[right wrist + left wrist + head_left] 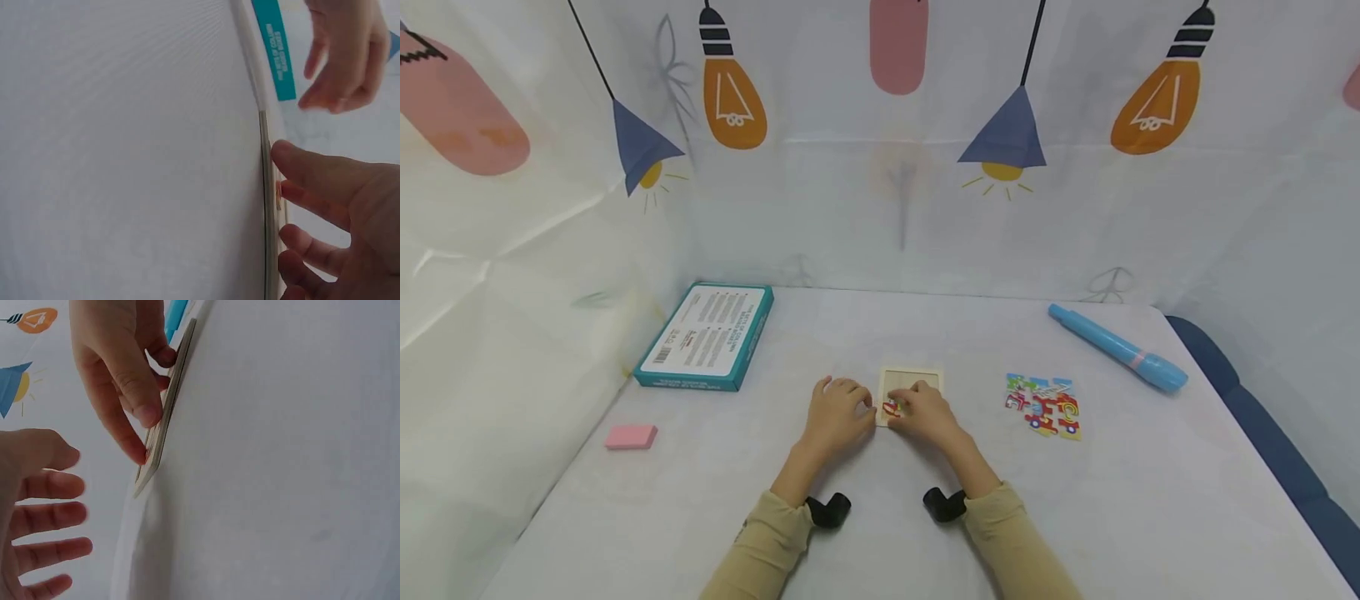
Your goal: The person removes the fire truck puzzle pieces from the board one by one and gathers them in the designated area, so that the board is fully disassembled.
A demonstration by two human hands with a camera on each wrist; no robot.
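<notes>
A shallow wooden puzzle tray [912, 377] lies in the middle of the table, with a colourful puzzle piece [891, 407] in its left part. My right hand [925, 414] is over the tray and pinches that piece between thumb and forefinger. In the right wrist view the other fingers [312, 247] curve down at the tray. My left hand [838, 414] stays just left of the tray, fingers loosely bent and holding nothing. Right of the tray, several joined puzzle pieces [1043, 406] form part of a picture with a red vehicle.
A teal-edged box [703, 329] lies at the back left, and a pink block [631, 437] sits near the left edge. At the back right rests a light-blue tube-shaped object [1116, 346]. Printed white sheeting [842, 217] hangs behind the table.
</notes>
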